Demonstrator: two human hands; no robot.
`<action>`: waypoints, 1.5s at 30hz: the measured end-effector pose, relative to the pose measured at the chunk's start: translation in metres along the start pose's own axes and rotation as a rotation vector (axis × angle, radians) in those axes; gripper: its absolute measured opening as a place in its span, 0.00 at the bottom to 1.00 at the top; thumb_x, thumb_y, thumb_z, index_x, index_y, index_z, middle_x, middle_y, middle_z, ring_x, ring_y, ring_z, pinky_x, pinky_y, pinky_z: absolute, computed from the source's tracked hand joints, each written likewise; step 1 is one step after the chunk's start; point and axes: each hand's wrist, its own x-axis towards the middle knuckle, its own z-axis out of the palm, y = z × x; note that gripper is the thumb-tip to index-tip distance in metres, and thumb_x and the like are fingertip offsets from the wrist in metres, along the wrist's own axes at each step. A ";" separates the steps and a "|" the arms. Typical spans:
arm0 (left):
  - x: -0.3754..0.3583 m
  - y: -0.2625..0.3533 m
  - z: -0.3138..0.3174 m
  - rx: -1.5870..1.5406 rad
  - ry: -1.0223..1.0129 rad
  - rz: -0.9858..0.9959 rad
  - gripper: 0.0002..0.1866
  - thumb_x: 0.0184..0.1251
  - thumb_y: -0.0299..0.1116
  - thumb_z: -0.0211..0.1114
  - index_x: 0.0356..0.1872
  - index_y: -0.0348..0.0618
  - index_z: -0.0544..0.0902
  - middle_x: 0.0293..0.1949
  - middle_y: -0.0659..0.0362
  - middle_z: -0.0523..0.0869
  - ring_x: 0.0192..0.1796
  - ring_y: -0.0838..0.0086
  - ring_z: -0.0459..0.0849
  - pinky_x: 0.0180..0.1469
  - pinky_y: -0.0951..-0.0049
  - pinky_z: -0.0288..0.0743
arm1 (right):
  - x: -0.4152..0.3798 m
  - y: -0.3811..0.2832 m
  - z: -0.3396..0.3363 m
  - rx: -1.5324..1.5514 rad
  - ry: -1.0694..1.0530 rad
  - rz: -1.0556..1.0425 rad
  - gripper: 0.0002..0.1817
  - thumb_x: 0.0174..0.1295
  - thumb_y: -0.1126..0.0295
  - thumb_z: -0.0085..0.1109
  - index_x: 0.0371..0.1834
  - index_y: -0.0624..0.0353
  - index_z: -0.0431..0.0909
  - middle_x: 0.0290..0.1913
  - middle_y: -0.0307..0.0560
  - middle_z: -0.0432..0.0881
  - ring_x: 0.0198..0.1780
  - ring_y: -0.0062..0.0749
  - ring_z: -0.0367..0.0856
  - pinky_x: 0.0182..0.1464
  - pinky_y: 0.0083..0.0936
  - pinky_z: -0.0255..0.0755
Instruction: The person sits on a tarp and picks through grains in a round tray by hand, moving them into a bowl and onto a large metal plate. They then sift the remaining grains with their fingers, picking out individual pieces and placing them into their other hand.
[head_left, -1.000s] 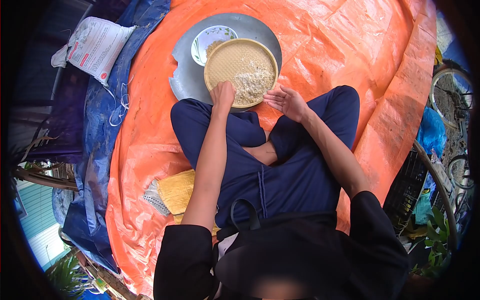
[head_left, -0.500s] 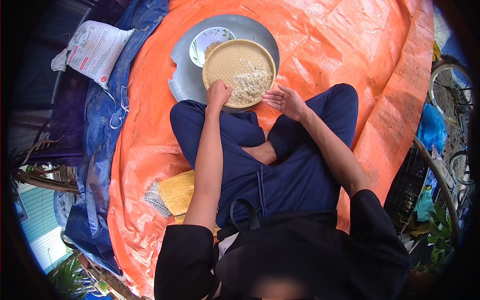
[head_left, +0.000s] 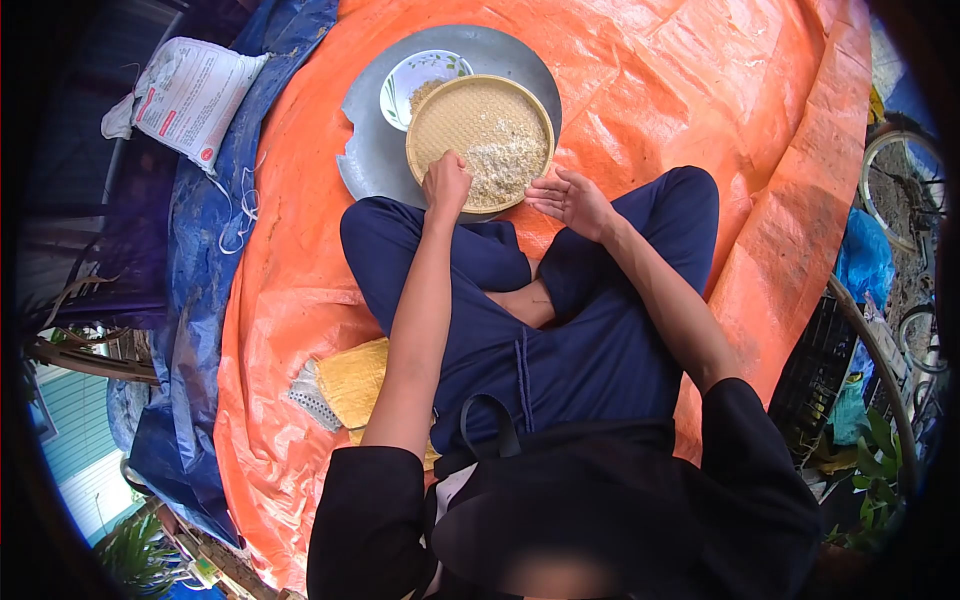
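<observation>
Curling the left hand [head_left: 447,184] into a loose fist over the rim of the round woven basket [head_left: 455,115], between seven and eight o'clock on its face. Hiding the fingertips, so cannot tell whether pinching grain [head_left: 508,165] or gripping the rim. Holding the right hand [head_left: 578,205] open between four and five o'clock, straightening the fingers close together, parting the thumb, turning the palm toward the basket. Ending with the fingertips right by the rim, though cannot tell whether touching.

Seeing the basket at twelve o'clock in the view, beyond the crossed legs [head_left: 390,250], covering part of the grey metal tray [head_left: 375,165]. Overlapping the leaf-patterned bowl [head_left: 395,90] toward ten and eleven o'clock; cannot tell whether leaning on it. Gathering the pale grain mostly from two round to six o'clock, showing bare weave from nine to twelve.

Looking light and fairly stiff, probably flexing slightly across the woven floor. Likely being best gripped by the thick rim at three and nine o'clock, using both hands and staying level. Probably handling the grain as something dry, loose and readily spilling, suiting a small fingertip pinch better than a scoop.
</observation>
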 end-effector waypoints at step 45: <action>-0.009 0.035 -0.020 -1.114 -0.553 -0.113 0.25 0.59 0.25 0.68 0.54 0.32 0.67 0.36 0.54 0.84 0.36 0.75 0.84 0.38 0.79 0.78 | -0.002 -0.001 0.003 0.015 0.026 -0.023 0.26 0.71 0.56 0.41 0.56 0.70 0.71 0.55 0.57 0.78 0.58 0.41 0.78 0.64 0.32 0.70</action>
